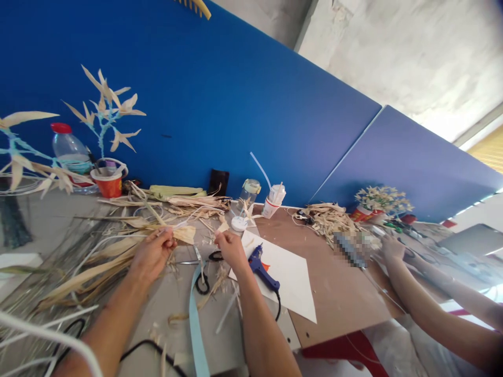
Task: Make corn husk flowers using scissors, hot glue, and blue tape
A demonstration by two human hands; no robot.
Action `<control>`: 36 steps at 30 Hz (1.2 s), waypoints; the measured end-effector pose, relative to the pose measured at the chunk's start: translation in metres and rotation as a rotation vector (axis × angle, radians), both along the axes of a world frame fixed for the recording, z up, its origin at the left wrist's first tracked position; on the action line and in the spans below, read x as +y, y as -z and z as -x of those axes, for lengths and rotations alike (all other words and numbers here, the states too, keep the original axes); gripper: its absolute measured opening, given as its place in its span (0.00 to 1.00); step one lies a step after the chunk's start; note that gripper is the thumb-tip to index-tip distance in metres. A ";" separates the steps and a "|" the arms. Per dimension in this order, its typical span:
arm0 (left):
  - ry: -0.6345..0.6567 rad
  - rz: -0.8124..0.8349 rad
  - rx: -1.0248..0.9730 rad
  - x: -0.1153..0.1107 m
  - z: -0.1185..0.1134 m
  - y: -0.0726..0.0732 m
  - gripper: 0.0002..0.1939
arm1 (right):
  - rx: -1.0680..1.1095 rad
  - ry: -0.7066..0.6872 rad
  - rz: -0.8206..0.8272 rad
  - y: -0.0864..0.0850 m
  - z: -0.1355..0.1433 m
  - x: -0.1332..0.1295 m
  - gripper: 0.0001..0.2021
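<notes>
My left hand [155, 248] is closed in a pinch over the worktable, with a pale strip of corn husk [184, 234] sticking out to the right of its fingertips. A hand's breadth away, my right hand [231, 248] pinches a small piece of husk [222, 226]. Black-handled scissors [202, 277] lie on the table between my forearms, beside a light blue ribbon [194, 319]. To the right of my right wrist, a blue glue gun [262, 269] rests on a white sheet [296, 283]. Long dried husks [106, 256] spread out under and left of my left hand.
A husk flower on a blue stem [102, 118] stands in a red cup [108, 183] near a plastic bottle [70, 149]. A glass jar [249, 191] and a white cup [273, 201] stand along the blue partition [204, 104]. Another person's hand [393, 248] works at right.
</notes>
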State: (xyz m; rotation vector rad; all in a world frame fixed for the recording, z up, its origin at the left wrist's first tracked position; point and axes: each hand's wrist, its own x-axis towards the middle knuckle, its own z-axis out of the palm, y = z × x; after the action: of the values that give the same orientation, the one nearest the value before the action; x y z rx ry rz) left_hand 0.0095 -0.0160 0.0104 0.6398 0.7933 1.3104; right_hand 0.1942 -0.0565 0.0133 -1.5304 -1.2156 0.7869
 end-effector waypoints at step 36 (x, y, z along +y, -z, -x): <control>-0.110 -0.003 0.026 0.010 0.006 -0.001 0.16 | -0.649 -0.400 -0.256 -0.001 0.063 -0.032 0.37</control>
State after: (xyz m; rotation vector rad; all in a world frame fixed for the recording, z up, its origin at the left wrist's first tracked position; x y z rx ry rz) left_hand 0.0033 -0.0059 0.0117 0.6237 0.8578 1.4064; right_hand 0.1308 -0.0884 0.0145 -1.3834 -2.0600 0.3514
